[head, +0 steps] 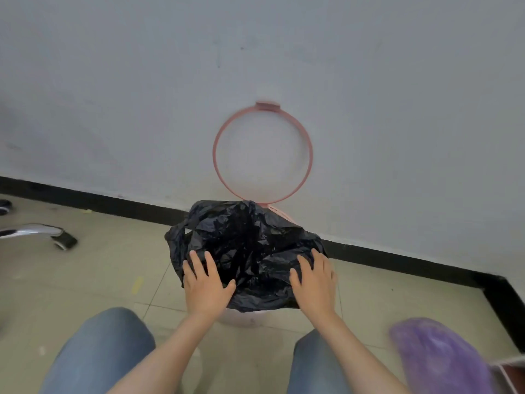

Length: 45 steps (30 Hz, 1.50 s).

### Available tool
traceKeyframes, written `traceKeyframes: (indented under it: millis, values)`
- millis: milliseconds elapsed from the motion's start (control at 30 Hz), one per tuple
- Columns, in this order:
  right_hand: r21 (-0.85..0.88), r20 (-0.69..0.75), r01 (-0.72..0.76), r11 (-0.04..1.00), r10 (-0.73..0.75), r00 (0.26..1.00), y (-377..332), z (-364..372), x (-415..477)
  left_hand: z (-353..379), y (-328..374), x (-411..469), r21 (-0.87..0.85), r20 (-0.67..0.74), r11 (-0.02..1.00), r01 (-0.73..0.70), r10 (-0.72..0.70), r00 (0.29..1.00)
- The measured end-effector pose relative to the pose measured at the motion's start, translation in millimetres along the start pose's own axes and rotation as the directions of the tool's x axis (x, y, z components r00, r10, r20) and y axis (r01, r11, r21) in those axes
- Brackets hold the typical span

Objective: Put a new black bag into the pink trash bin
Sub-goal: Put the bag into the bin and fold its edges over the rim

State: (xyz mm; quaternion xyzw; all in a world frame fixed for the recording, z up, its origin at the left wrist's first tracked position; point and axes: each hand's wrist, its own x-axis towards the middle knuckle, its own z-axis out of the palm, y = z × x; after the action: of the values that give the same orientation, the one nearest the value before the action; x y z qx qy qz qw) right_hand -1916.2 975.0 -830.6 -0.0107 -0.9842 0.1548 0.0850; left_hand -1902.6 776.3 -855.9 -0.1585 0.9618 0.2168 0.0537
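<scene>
Your left hand (206, 288) and right hand (315, 282) lie spread, fingers open and flat, on the crumpled black plastic trash bag (247, 245) draped over the mouth of the pale pink plastic trash bin (241, 318), which stands on the beige tiled floor (113, 274) close to the grey wall (142, 95). Neither hand grips anything; both palms press down on the film near the bin's front edge. Behind it, the thin pink ring (262, 153) that clamps a bag stands flipped up against the wall, hinged at the bin's back.

The bag looks feather-light, limp and slippery, likely to billow, slide off the rim and tear if you snag it. Judge it as something to pinch, not to push: take the hem between thumb and fingers at opposite sides, where the loose folds bunch by your left fingers (199, 260), and stretch it over the rim evenly. The bin itself appears light enough to tip, so steady it as you pull. The bag's middle is not yet pushed deep inside.
</scene>
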Motion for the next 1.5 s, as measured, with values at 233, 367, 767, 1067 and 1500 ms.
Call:
traceKeyframes:
  millis: [233,367,767,1067,1500]
  values:
    - [0.179,0.331,-0.345,0.921,0.274,0.903,-11,26,32,1,0,-33,-0.654,0.134,0.737,0.171,-0.109,0.985]
    - [0.187,0.343,-0.330,0.925,0.253,0.905,-9,33,36,-9,-4,-51,-0.371,0.057,0.902,0.221,-0.215,0.975]
    - [0.138,0.374,-0.229,0.964,0.163,0.913,-6,35,31,-41,-12,55,0.292,-0.027,0.952,-0.092,0.105,0.994]
    - [0.079,0.425,-0.197,0.977,0.146,0.893,-7,37,35,-44,-54,84,-0.738,0.197,0.653,0.168,-0.029,0.980]
    - [-0.214,-0.051,0.362,0.907,-0.381,0.923,-16,8,39,-61,-54,75,-0.028,-0.305,0.992,-0.125,0.110,0.946]
